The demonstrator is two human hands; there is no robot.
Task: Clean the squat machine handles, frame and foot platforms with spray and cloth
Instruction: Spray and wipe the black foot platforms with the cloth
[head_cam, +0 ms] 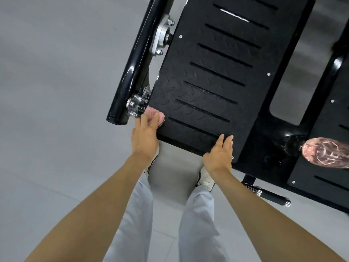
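We see the left hand (144,137) with its fingers curled round a pink cloth (153,112), which it presses on the near left corner of the black foot platform (217,72). The right hand (219,154) holds nothing; its fingers lie straight and flat on the near edge of the same platform.

The first danger, in our judgement, is the group of bolts and nuts (135,105) just beside the cloth, between the platform and the frame tube (136,63). The fluffy cloth can catch on a thread there, and the knuckles can scrape on the metal if the wipe goes too far to the left.

The second danger is the platform itself. A silver bearing plate (160,35) sits on its left side, so we think the platform may turn. If the right hand leans hard on the edge, the platform can tip.

Also the long slots (213,91) can pull in a fold of the cloth.

A pinkish round object (324,153) stands at the right; we cannot tell if it is the spray.
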